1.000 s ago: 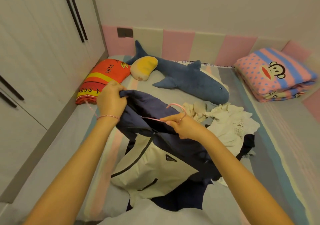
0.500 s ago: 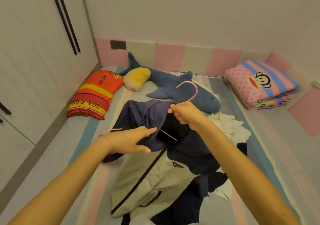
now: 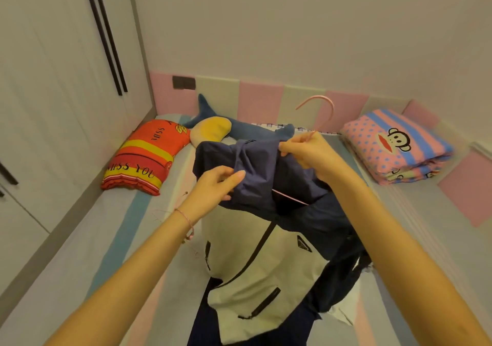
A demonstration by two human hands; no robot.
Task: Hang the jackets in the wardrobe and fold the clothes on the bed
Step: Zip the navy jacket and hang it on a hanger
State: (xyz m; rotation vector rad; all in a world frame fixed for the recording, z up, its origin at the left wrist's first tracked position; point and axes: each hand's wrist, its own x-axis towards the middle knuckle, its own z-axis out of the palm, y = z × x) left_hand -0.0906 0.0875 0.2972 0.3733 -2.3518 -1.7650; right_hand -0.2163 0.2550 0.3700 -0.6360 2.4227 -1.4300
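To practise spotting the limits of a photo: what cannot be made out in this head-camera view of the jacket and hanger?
1. Pink hanger: head view; its shoulders lie inside the jacket; only hook and a stretch of bar show.
2. Plush shark: its snout end hidden behind jacket and right hand.
3. Wardrobe: doors shut, cut by left edge; inside unseen.
4. Jacket hem: cut off by bottom edge.

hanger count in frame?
1. The pink hanger, hook up, neck pinched by the right hand, one arm showing inside the navy-and-cream jacket that the left hand grips. Others may be hidden under the jacket.
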